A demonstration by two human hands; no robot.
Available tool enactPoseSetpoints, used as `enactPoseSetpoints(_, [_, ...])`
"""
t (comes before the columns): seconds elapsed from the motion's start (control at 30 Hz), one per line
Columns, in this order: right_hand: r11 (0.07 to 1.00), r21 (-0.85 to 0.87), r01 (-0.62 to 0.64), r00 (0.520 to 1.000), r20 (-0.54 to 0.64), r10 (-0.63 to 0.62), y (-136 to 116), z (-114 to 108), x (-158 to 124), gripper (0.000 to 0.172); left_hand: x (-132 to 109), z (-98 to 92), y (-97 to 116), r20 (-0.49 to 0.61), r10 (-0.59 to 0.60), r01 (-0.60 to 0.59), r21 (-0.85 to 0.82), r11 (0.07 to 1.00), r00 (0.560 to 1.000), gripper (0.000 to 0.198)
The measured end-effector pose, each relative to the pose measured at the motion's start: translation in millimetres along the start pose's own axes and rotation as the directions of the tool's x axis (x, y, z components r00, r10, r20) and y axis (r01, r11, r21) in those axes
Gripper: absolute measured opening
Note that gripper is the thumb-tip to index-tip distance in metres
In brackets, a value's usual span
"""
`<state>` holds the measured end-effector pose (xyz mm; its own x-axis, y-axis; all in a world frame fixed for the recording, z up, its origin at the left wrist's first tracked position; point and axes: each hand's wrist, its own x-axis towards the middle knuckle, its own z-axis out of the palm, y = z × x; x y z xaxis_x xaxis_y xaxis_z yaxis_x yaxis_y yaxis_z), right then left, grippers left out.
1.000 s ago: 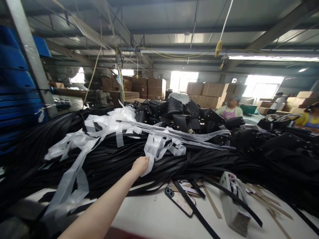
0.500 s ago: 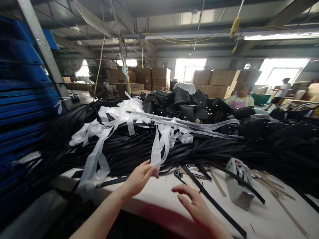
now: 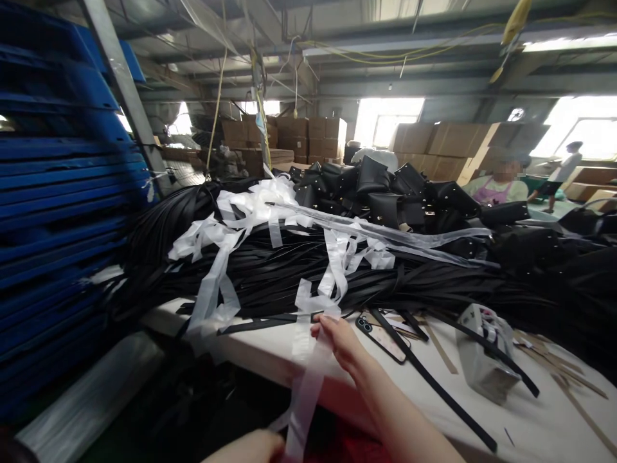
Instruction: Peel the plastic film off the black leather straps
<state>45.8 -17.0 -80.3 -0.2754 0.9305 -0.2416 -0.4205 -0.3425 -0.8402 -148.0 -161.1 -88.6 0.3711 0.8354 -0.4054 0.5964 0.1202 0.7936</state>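
A translucent white plastic strip (image 3: 306, 392) runs from the table edge down toward my body. My right hand (image 3: 337, 341) pinches its upper part at the front edge of the table, fingers closed. Low at the bottom edge of the view, my left hand (image 3: 263, 445) is closed at the strip's lower stretch; its fingertips are mostly hidden. Beyond my hands, more loose white strips (image 3: 260, 199) lie tangled over a thick heap of long black straps (image 3: 289, 257).
A phone (image 3: 383, 337), a grey box-shaped holder (image 3: 486, 354) and brown strips (image 3: 562, 366) lie on the white table (image 3: 424, 402). Black bags (image 3: 380, 186) are piled behind. Blue pallets (image 3: 67, 218) stand at left. A person in a pink apron (image 3: 496, 191) is across the table.
My left hand has drawn the strip down toward my body. My right hand has moved up and left and closed on the strip. The view has shifted left.
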Motion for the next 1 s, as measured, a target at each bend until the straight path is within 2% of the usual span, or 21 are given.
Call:
enactPoseSetpoints(0.07, [0.998,-0.059,-0.007,0.997,0.072,0.012,8.7,1.9,-11.4,0.048,13.8,-13.8,9.7,-0.067,0.063,-0.07,-0.093,0.993,0.996,0.041])
enactPoseSetpoints(0.1, [0.997,-0.071,-0.021,0.992,0.12,0.03,13.8,2.6,-18.9,0.048,23.2,-20.3,15.7,-0.105,0.112,-0.132,-0.207,0.969,0.988,0.046])
enactPoseSetpoints(0.17, [0.996,-0.053,-0.072,0.977,0.196,0.081,24.4,3.1,-35.3,0.045,43.3,-28.6,26.4,-0.073,0.15,-0.166,-0.494,0.854,0.986,0.046])
enactPoseSetpoints(0.23, [0.991,-0.011,-0.131,0.966,0.224,0.13,33.3,1.5,-51.2,0.044,60.9,-28.0,33.3,0.01,0.18,-0.121,-0.702,0.702,0.984,0.043])
enactPoseSetpoints(0.3, [0.989,-0.02,-0.145,0.956,0.256,0.145,39.2,-2.2,-64.9,0.046,73.8,-20.1,37.4,0.082,0.213,-0.066,-0.794,0.604,0.974,0.047])
enactPoseSetpoints(0.37, [0.988,-0.073,-0.138,0.938,0.311,0.154,42.2,-6.4,-75.9,0.049,82.7,-10.1,40.8,0.079,0.231,-0.05,-0.86,0.508,0.97,0.059])
enactPoseSetpoints(0.43, [0.978,-0.165,-0.131,0.91,0.372,0.184,44.0,-9.5,-84.1,0.054,88.7,-2.8,44.4,0.0,0.205,-0.082,-0.917,0.391,0.979,0.07])
enactPoseSetpoints(0.5, [0.957,-0.262,-0.127,0.879,0.417,0.231,46.0,-10.0,-89.6,0.057,92.3,-0.5,47.4,-0.106,0.146,-0.151,-0.928,0.341,0.984,0.073])
enactPoseSetpoints(0.67, [0.933,-0.327,-0.148,0.808,0.504,0.305,56.4,-1.7,-94.9,0.066,89.1,-10.6,46.9,-0.268,0.06,-0.257,-0.803,0.538,0.962,0.061])
enactPoseSetpoints(0.77, [0.908,-0.403,-0.11,0.755,0.56,0.34,69.5,-1.1,-93.9,0.071,81.6,-21.2,44.0,-0.349,0.0,-0.278,-0.745,0.606,0.937,0.052])
enactPoseSetpoints(0.87, [0.846,-0.532,-0.006,0.752,0.556,0.355,87.1,-8.0,-91.1,0.073,74.0,-34.2,42.8,-0.47,-0.037,-0.33,-0.671,0.664,0.882,0.049])
enactPoseSetpoints(1.0, [0.772,-0.627,0.107,0.756,0.555,0.346,102.6,-16.1,-87.8,0.073,68.0,-53.5,43.3,-0.641,-0.037,-0.407,-0.529,0.744,0.766,0.045])
